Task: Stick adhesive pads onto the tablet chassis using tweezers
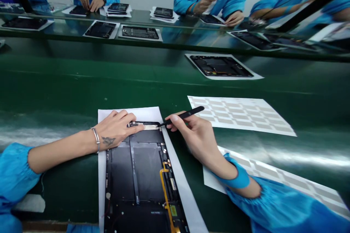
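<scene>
An opened tablet chassis (139,178) lies face down on a white paper sheet (109,116), showing black panels and a yellow flex cable (164,193). My left hand (116,129) rests flat across the chassis's far end, with its fingertips on a small component and near a pale strip (150,127). My right hand (191,134) grips black tweezers (184,115), whose tip meets the right end of that strip. The tweezer tip is thin, and what it pinches cannot be told.
A green conveyor belt (82,80) runs across the view, carrying another opened tablet (220,66) on white paper. Sheets of pale labels (237,114) lie to the right. Beyond a raised glossy shelf (175,18) holding more tablets, several co-workers in blue sleeves handle devices.
</scene>
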